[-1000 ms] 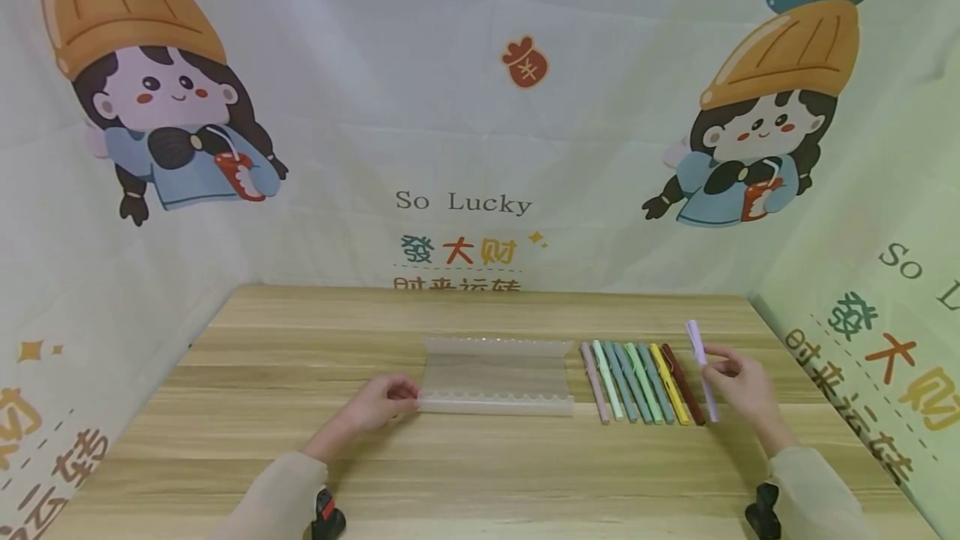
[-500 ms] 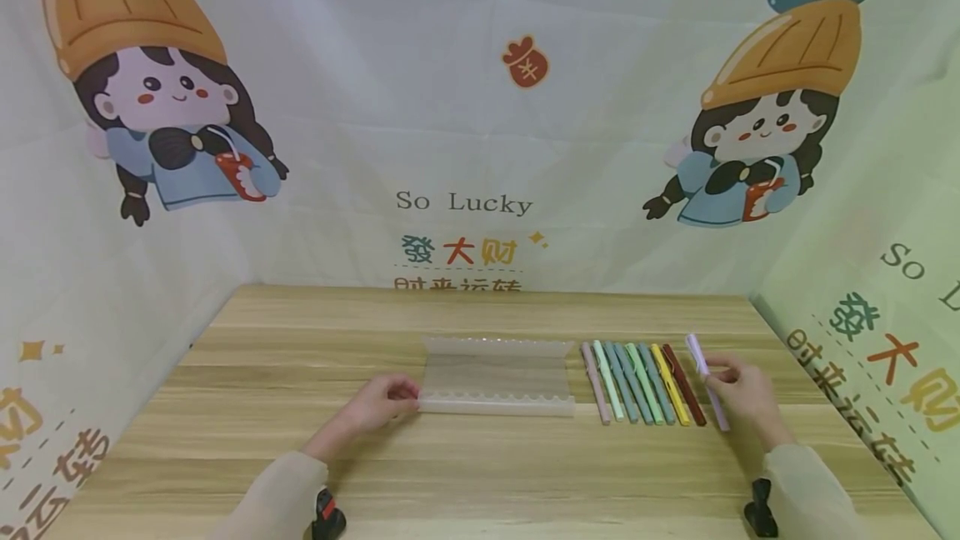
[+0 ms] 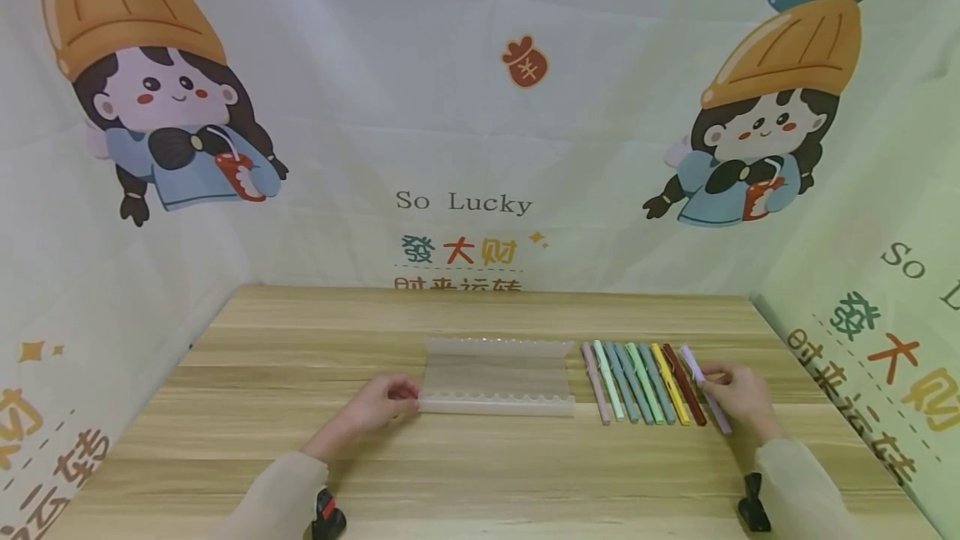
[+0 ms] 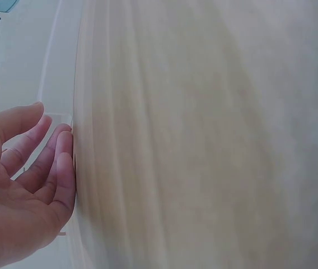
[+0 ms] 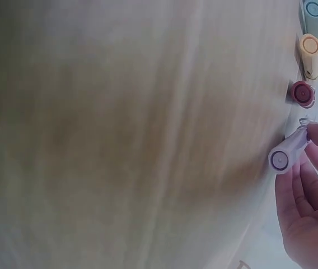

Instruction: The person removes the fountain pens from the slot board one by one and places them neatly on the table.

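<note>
My right hand (image 3: 738, 397) pinches a lilac pen (image 3: 705, 390) between thumb and fingers, at the right end of a row of pens. In the right wrist view the lilac pen (image 5: 285, 156) shows its round end low over the table, beside the dark red pen (image 5: 303, 94). My left hand (image 3: 384, 401) rests on the table with fingertips at the left end of a clear plastic pen tray (image 3: 495, 407) with scalloped edges. Its fingers are loosely bent and the thumb stands apart in the left wrist view, where the hand (image 4: 30, 185) hides most of the tray.
Several pens lie side by side right of the tray, among them a pink pen (image 3: 596, 386), a yellow pen (image 3: 670, 386) and a dark red pen (image 3: 684, 386). The wooden table (image 3: 480, 473) is enclosed by a printed cloth (image 3: 465, 140) at the back and sides.
My right hand has lowered the lilac pen and shifted it slightly left, bringing it alongside the dark red pen at a matching slant. The left hand and tray have stayed still.
</note>
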`<state>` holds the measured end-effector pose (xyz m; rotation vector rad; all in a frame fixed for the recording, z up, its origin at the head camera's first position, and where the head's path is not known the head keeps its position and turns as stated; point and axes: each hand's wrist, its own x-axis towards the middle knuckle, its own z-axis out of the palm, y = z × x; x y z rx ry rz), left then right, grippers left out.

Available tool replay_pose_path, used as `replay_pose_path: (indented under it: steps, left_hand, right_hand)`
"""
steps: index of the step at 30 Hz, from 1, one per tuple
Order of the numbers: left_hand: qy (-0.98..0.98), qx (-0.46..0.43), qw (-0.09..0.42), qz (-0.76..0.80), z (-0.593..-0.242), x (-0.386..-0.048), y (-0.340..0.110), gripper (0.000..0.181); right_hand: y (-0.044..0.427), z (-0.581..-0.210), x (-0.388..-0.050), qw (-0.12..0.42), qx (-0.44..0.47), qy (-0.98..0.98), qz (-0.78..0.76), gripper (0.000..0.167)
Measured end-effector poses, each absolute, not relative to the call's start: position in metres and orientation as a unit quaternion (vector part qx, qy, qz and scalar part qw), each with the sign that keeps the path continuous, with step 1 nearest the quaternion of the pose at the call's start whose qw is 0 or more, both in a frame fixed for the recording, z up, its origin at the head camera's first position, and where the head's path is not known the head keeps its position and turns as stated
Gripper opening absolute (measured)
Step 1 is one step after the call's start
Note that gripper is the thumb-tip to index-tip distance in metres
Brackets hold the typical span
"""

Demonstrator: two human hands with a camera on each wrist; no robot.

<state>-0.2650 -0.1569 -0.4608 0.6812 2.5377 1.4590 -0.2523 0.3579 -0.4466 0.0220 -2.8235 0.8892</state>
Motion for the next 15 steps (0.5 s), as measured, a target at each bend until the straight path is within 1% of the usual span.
replay_pose_path:
  steps: [9, 15]
  left_hand:
    - [0.84, 0.227, 0.069, 0.487, -0.4617, -0.266, -0.1578, 0.014]
    - [0.843, 0.225, 0.072, 0.483, -0.4592, -0.2649, -0.1578, 0.014]
  right_hand:
    - [0.3571, -0.4453, -0.2564, 0.07, -0.007, -0.952, 0.298, 0.028]
    - [0.3572, -0.4481, -0.2574, 0.069, -0.013, -0.953, 0.296, 0.025]
